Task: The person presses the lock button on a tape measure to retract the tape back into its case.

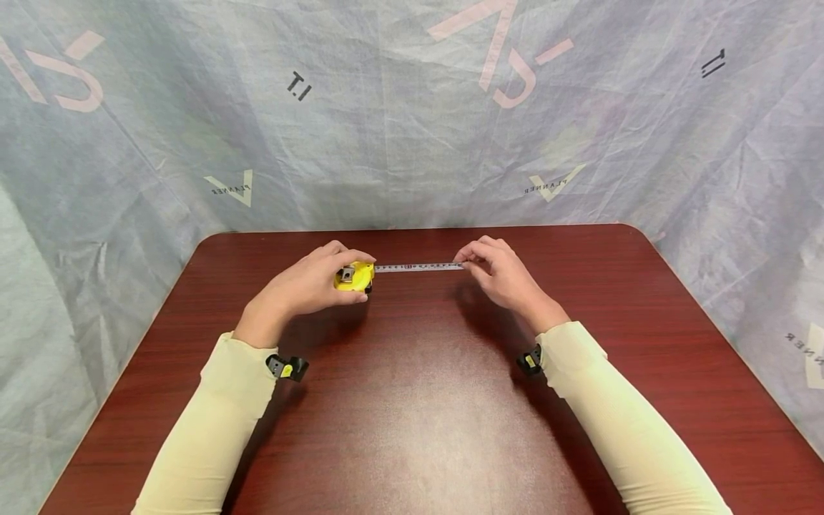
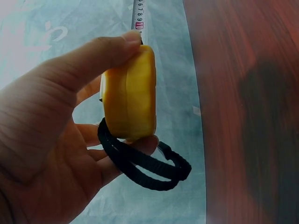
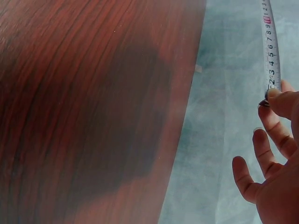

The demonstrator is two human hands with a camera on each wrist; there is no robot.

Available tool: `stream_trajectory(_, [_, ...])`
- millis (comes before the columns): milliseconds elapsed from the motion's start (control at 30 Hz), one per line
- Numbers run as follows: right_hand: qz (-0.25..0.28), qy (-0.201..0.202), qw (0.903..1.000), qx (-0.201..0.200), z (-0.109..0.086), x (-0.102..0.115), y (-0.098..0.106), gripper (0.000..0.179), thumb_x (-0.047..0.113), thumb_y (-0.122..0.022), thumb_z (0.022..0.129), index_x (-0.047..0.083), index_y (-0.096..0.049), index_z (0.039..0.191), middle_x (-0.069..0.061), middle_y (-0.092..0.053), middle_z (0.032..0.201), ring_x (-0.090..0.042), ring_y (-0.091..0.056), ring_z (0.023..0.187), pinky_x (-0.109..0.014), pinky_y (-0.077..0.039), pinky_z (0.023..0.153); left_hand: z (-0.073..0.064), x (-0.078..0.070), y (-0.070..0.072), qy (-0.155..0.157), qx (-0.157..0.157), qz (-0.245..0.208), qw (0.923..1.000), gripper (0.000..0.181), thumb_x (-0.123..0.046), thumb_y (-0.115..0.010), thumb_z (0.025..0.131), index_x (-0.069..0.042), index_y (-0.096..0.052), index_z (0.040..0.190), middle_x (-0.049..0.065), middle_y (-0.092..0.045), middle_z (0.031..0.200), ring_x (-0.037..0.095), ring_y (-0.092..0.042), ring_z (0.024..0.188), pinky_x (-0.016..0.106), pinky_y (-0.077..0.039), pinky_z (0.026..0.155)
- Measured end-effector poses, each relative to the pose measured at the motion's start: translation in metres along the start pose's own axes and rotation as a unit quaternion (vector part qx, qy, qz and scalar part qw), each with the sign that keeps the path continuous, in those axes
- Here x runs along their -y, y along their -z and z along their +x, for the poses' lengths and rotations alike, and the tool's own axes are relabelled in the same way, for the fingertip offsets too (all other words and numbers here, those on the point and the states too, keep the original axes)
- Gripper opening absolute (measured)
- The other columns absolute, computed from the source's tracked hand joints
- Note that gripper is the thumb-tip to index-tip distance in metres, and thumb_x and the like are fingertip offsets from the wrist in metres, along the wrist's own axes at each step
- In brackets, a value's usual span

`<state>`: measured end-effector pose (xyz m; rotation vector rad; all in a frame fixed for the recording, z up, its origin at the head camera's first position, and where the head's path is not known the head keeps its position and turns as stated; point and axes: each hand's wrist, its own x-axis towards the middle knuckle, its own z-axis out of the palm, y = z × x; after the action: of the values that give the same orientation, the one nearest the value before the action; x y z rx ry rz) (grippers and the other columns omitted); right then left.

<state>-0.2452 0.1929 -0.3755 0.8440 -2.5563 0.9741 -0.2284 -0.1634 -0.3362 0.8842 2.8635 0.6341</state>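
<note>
A yellow tape measure (image 1: 356,277) is gripped in my left hand (image 1: 313,280), thumb along one edge and fingers along the opposite one. A black wrist strap (image 2: 149,168) dangles from its case in the left wrist view. From the case a short length of white blade (image 1: 418,267) with printed numbers runs straight across to my right hand (image 1: 501,275). Thumb and index finger of that hand pinch the blade's hooked end (image 3: 265,101), while the other fingers spread loosely. Both hands are above the table, their shadows falling on it.
The dark red wooden table (image 1: 425,400) has rounded far corners. Behind it and at both sides hangs a grey printed cloth (image 1: 386,129). Each wrist carries a small black camera mount (image 1: 287,368) on a pale sleeve.
</note>
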Motion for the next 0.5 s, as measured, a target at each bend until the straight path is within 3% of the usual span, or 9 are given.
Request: stream_trajectory(500, [0.004, 0.005, 0.9999, 0.009, 0.001, 0.0016, -0.0062, 0.012, -0.002, -0.07, 0.096, 0.008, -0.074, 0.102, -0.005, -0.064, 0.098, -0.025, -0.051, 0.094, -0.041, -0.04, 0.084, 0.0036, -0.0049, -0.0024, 0.003, 0.004, 0.001, 1.0, 0.062, -0.036, -0.084, 0.087, -0.025, -0.06, 0.143, 0.009, -0.055, 0.121, 0.026, -0.052, 0.109, 0.044, -0.045, 0.094])
